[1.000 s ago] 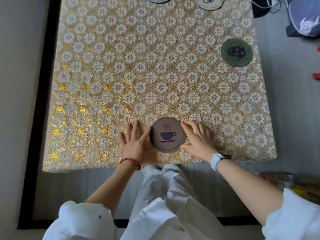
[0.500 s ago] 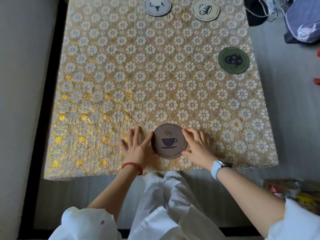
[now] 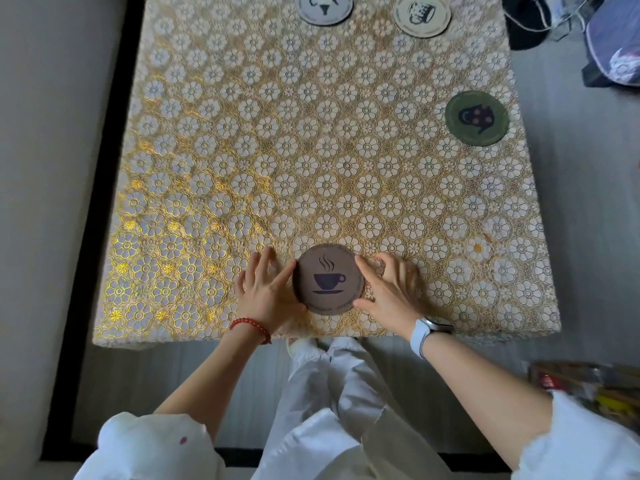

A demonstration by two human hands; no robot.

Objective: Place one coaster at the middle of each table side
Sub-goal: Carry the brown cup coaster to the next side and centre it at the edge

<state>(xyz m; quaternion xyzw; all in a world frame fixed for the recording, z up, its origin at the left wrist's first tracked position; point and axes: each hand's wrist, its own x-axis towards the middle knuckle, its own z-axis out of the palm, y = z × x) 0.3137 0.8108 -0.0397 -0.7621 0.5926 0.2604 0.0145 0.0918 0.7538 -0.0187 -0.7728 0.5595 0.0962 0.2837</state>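
A brown round coaster (image 3: 327, 279) with a coffee-cup print lies flat near the middle of the table's near edge. My left hand (image 3: 266, 292) rests flat on the cloth, thumb and forefinger against the coaster's left rim. On the other side my right hand (image 3: 391, 289) lies flat too, its fingers touching the right rim. A green coaster (image 3: 477, 118) sits by the right edge, slightly toward the far end. At the far edge lie a grey coaster (image 3: 325, 8) and a cream coaster (image 3: 421, 14). The table (image 3: 242, 150) wears a gold floral cloth.
A pale wall runs close along the table's left side. Dark bags and cables (image 3: 609, 39) lie on the floor at the far right. Colourful packets (image 3: 585, 382) sit on the floor at the near right. My white-trousered legs are below the near edge.
My view has tilted, so the two far coasters show more fully. Both hands stay against the brown coaster, which has hardly moved on the cloth.
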